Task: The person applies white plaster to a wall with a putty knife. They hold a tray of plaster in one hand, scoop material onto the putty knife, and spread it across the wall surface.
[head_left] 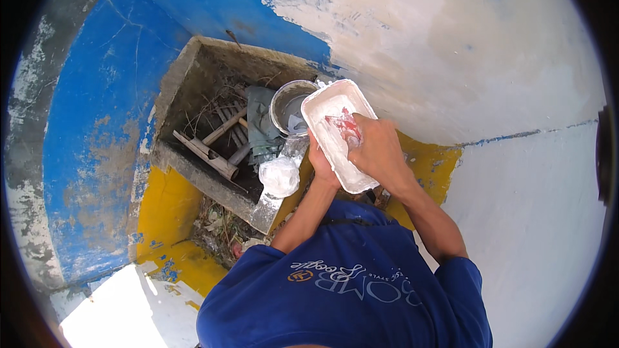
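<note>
A white rectangular plastic tray (329,93), coated inside with white paste, is gripped by my left hand (322,164) along its near-left side, fingers curled underneath. My right hand (377,145) is closed inside the tray on a red, paste-smeared object (342,124), whose exact kind I cannot tell. Just left of the tray stands a bucket (278,109) with greyish contents. Below the bucket, a white crumpled lump (278,176) sits on a paint-smeared concrete ledge.
A concrete box (177,90) holds bamboo pieces (219,164), twigs and grey-green cloth (258,113). Walls are painted blue (103,122), white (451,38) and yellow (164,212). Dry debris (216,225) lies beside the box.
</note>
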Demonstrator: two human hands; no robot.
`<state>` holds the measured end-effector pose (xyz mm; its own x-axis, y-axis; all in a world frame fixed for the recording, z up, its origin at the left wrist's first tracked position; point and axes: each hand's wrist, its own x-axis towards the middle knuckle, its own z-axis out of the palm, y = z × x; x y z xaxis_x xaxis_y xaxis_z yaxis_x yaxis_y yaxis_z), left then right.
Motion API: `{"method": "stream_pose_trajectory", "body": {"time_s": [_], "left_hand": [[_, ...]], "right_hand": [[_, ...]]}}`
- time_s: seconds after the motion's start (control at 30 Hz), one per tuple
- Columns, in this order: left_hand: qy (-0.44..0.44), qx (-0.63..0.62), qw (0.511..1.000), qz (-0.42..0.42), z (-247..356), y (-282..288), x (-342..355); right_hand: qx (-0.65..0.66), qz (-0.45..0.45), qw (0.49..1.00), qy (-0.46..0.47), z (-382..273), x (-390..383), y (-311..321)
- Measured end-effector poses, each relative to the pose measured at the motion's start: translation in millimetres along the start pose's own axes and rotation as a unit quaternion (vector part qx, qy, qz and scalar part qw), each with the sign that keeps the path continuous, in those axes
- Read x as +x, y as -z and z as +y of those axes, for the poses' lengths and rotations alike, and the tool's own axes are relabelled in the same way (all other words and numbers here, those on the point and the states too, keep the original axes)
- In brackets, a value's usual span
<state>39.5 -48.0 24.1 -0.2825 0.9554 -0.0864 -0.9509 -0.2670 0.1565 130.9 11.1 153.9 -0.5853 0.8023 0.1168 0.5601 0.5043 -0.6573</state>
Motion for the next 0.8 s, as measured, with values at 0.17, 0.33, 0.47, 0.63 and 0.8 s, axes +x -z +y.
{"method": "stream_pose_trajectory", "body": {"time_s": [0.17, 0.33, 0.47, 0.63, 0.8], "left_hand": [[-0.002, 0.004, 1.000, -0.006, 0, -1, 2], [0.001, 0.004, 1.000, 0.010, 0, -1, -1], [0.008, -0.012, 1.000, -0.001, 1, 0, -1], [-0.001, -0.008, 1.000, 0.014, 0, -6, -1], [0.009, 0.019, 0.999, 0.038, 0, -5, -3]], "right_hand": [[-0.017, 0.037, 0.999, -0.021, -2, 3, 4], [0.006, -0.002, 1.000, -0.015, 1, 1, 1], [0.010, -0.017, 1.000, 0.003, -5, -1, 2], [0.037, -0.009, 0.999, -0.026, -6, 3, 9], [-0.004, -0.007, 1.000, -0.008, -5, -2, -2]]}}
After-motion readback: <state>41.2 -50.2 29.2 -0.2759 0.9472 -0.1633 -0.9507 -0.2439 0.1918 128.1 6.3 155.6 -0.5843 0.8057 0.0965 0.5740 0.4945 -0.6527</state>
